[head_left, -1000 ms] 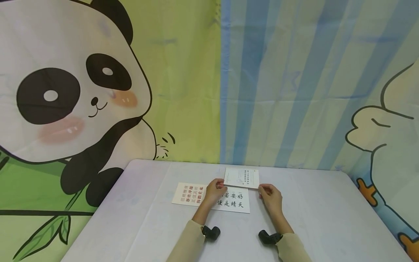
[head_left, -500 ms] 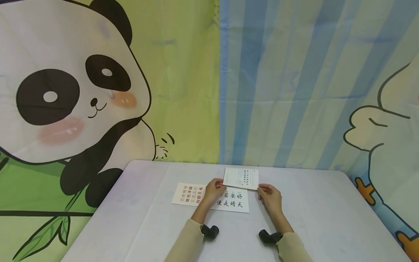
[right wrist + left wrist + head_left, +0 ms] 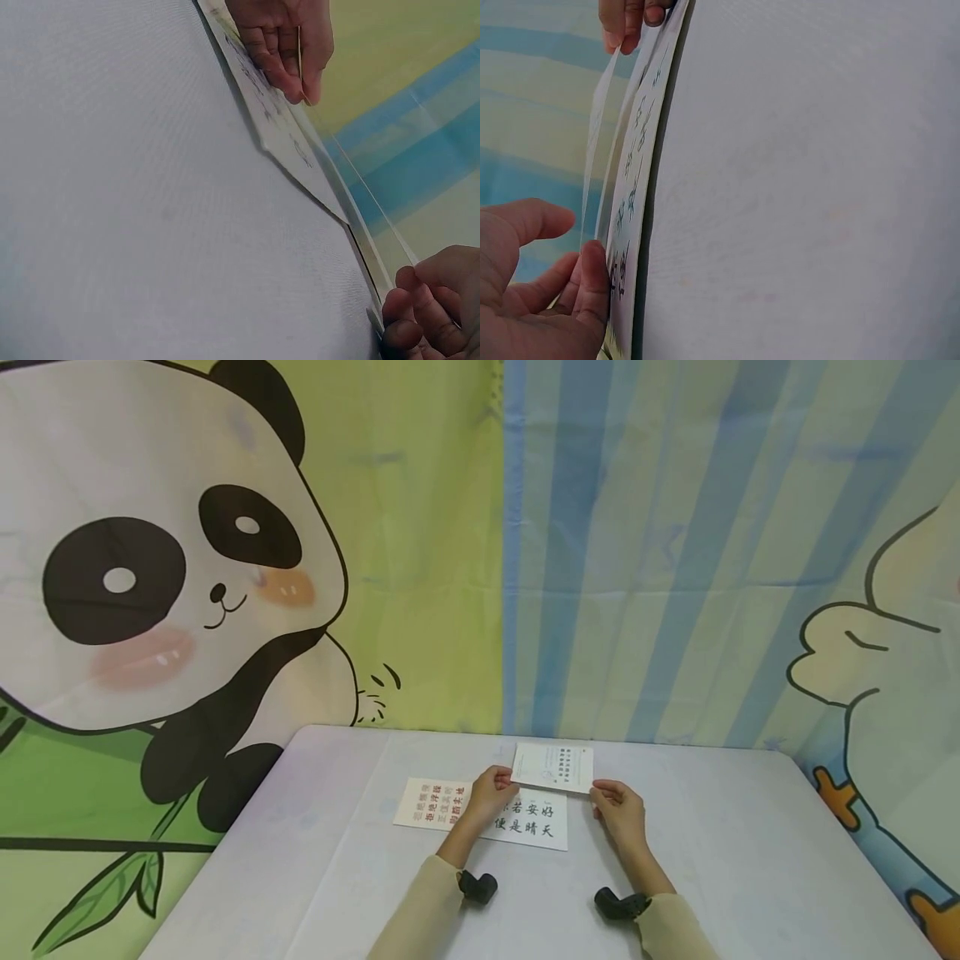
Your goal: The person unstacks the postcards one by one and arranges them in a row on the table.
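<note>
A small white card [image 3: 551, 767] with printed characters is held raised between both hands, over the upper edge of the cards lying below. My left hand [image 3: 487, 800] pinches its lower left corner, and my right hand [image 3: 621, 814] pinches its lower right corner. Beneath lies a card with large black characters [image 3: 534, 820], partly covered by the left hand. To its left a card with reddish characters [image 3: 433, 803] lies flat. In the right wrist view the held card shows as a thin edge between the left hand [image 3: 289, 41] and right hand [image 3: 442, 300].
The white-covered table [image 3: 360, 893] stretches out on both sides of the cards. Behind its far edge hangs a curtain [image 3: 637, 568] with blue stripes, a green part and a large panda picture [image 3: 247, 693]. A black device sits on each wrist.
The card with black characters has shifted slightly left and its near edge a little downward. Both hands keep hold of the small card, almost in place.
</note>
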`<state>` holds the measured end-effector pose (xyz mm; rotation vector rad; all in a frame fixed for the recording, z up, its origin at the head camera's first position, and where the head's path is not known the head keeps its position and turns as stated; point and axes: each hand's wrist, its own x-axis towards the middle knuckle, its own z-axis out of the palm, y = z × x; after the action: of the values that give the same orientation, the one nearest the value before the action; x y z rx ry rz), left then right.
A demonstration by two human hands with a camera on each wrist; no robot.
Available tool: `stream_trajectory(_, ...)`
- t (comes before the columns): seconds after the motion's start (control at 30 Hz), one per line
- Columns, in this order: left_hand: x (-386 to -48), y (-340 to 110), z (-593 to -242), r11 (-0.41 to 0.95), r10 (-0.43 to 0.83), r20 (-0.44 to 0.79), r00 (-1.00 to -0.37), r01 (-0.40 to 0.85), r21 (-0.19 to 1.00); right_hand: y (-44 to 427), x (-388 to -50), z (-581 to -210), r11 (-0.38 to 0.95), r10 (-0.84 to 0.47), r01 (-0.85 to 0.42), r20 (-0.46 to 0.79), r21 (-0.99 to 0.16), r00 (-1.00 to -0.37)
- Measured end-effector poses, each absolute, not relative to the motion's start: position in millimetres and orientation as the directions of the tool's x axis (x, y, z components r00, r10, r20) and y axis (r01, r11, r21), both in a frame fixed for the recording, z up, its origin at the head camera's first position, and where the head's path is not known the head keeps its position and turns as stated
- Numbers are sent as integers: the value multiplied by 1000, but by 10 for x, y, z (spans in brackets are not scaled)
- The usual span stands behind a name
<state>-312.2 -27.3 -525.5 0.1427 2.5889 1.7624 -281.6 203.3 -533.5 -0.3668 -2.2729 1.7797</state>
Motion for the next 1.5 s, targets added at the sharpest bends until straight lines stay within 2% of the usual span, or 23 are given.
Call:
stream_trajectory(0.3,-3106,-224,-5205,367,81,111,-991,133,921,2107,-2750,-5241,206,333,44,27,-978,-943)
stream_trajectory(0.77,-3002,-155,-5162,330,129,136,-982,172,928,2278,-2524,-5167,173,334,65,-4,-983,-943)
stream_trajectory(1.23,-2877,-82,-5196,309,166,109,-980,157,938,2412,-2276,-5080,271,320,92,0,-958,-948)
stream_trajectory(1.5,-2780,-24,-5192,285,206,155,-966,211,935,2496,-2144,-5083,297,325,95,7,-950,-946)
